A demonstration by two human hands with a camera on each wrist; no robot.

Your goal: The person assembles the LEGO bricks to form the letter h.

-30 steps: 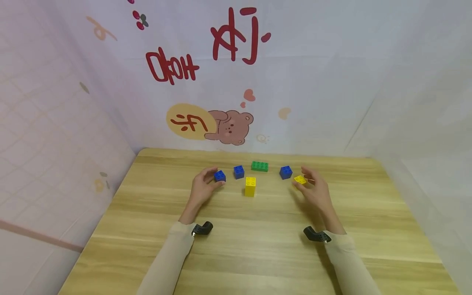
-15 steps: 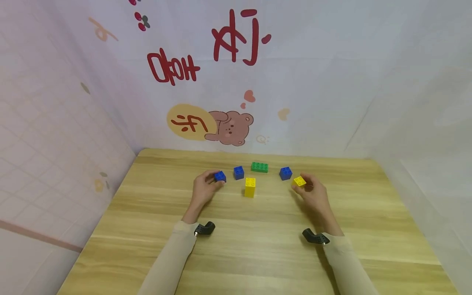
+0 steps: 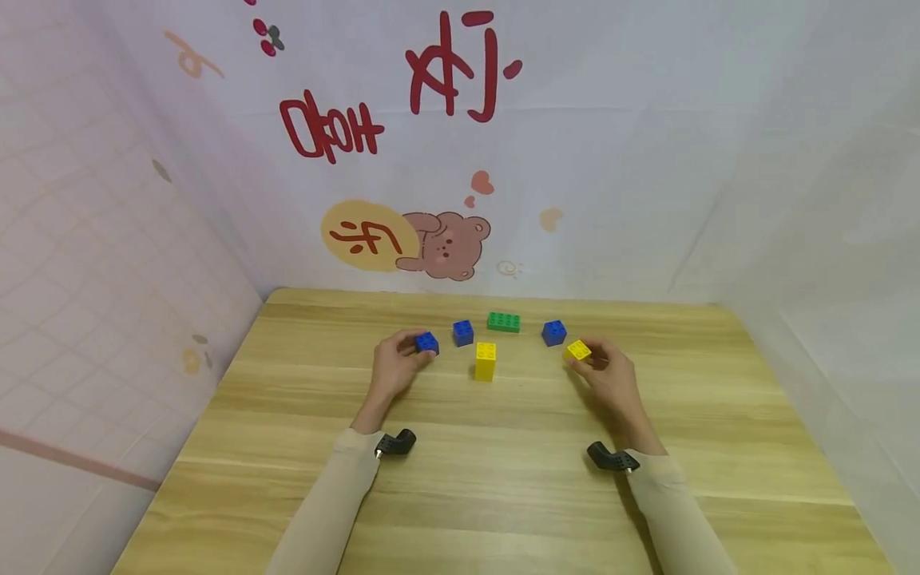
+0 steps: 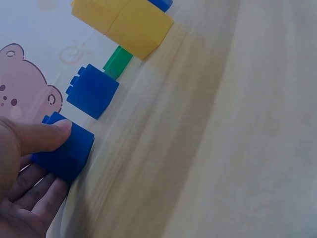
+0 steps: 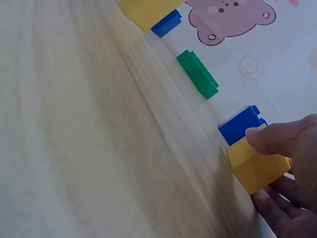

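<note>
On the left of the table, my left hand (image 3: 393, 369) pinches a blue toy brick (image 4: 74, 151) between thumb and fingers. My right hand (image 3: 612, 374) grips a yellow toy brick (image 5: 255, 163), its thumb on the near face and its fingers behind. Just beyond that yellow brick stands a second blue brick (image 3: 554, 333). A third blue brick (image 3: 463, 333) sits right of my left hand. Between the hands, a tall yellow block (image 3: 485, 362) stands upright, seemingly two bricks stacked in the left wrist view. Behind it lies a flat green eight-stud brick (image 3: 504, 322).
The wooden table (image 3: 496, 487) ends at a white backdrop (image 3: 611, 200) printed with a bear and red characters. Side sheets hang at left and right. A black wrist mount (image 3: 396, 443) sticks out from each sleeve.
The fingers of my right hand have closed in on the yellow brick, which has shifted slightly left. My left hand's fingers have drawn in around the blue brick. The other bricks keep their places.
</note>
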